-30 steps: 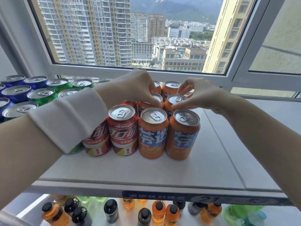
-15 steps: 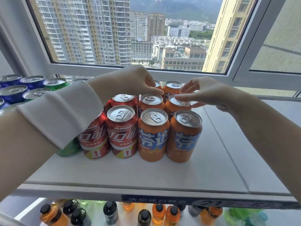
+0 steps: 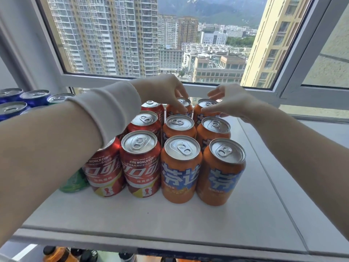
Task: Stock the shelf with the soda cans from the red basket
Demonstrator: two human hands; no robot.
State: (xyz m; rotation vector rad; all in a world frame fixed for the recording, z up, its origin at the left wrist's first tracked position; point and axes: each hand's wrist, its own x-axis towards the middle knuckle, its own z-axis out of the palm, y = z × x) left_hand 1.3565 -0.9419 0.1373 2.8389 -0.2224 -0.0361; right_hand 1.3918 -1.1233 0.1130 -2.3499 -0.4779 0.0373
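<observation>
At the back of the shelf (image 3: 188, 224), just before the window (image 3: 132, 35), the rear left can (image 3: 172, 111) and rear right can (image 3: 198, 115) stand side by side. The left hand (image 3: 162, 89) hangs over the rear left can, thumb and fingers curled down round its top, gripping it. The right hand (image 3: 232, 101) has its thumb against the rear right can's rim with the fingers arched above; whether it grips, I cannot tell. Four more orange cans (image 3: 180, 167) stand upright in front, two by two, packed close. Red cans (image 3: 140, 167) sit just left of them, then a green can (image 3: 73, 182) and blue cans (image 3: 13, 108). A white sleeve (image 3: 111, 108) covers the left wrist. Bottles (image 3: 56, 254) show below the shelf.
</observation>
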